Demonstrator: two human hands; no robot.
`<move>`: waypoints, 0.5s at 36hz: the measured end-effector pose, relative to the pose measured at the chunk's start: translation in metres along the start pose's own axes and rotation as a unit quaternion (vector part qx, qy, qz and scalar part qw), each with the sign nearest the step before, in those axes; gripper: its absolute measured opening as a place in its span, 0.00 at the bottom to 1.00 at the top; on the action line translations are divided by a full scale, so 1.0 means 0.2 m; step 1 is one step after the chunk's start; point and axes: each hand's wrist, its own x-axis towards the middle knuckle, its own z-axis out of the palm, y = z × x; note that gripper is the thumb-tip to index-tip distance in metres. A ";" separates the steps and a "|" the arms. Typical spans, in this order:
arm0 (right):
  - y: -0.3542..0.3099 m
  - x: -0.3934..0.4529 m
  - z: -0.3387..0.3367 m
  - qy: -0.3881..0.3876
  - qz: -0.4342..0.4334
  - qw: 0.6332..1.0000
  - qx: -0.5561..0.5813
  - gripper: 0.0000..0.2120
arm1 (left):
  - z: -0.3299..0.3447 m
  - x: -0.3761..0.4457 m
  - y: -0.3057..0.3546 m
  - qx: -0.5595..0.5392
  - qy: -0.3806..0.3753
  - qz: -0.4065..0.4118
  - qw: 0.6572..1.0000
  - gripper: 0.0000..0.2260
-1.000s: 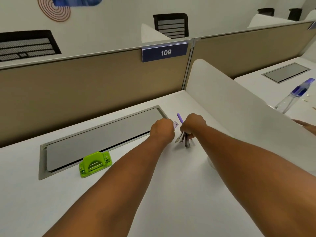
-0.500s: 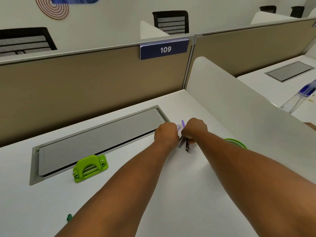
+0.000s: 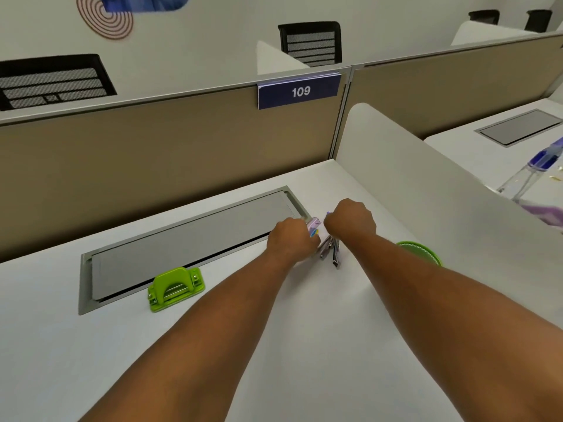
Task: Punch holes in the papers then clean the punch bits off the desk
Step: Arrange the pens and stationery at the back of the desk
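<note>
A lime-green hole punch [image 3: 175,288] sits on the white desk [image 3: 304,345] at the front edge of the grey cable hatch [image 3: 189,242]. My left hand [image 3: 291,239] is closed on a small lilac item [image 3: 313,226] with coloured bits. Right beside it my right hand [image 3: 350,222] is closed on a bunch of pens [image 3: 330,252], their dark and silver ends pointing down at the desk. No papers or punch bits show on the desk.
A green round cup [image 3: 422,252] peeks out behind my right forearm. A white divider [image 3: 426,184] bounds the desk on the right; a tan partition [image 3: 152,159] with a "109" sign bounds the back. A spray bottle [image 3: 530,172] stands on the neighbouring desk.
Both hands stay together over the pens and rise slightly, lifting the bunch. The camera has tilted, bringing the green cup into view.
</note>
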 end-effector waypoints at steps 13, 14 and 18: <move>0.06 -0.11 0.04 -0.053 -0.022 0.997 -0.049 0.05 | 0.03 -0.03 -0.04 0.013 0.019 -0.029 0.999 0.18; 0.06 -0.11 0.05 -0.049 -0.025 0.997 -0.049 0.03 | 0.03 -0.03 -0.04 0.000 0.029 -0.023 0.999 0.19; 0.07 -0.08 0.05 -0.044 -0.035 0.998 -0.041 0.06 | 0.02 0.01 -0.07 -0.029 0.069 -0.005 0.997 0.21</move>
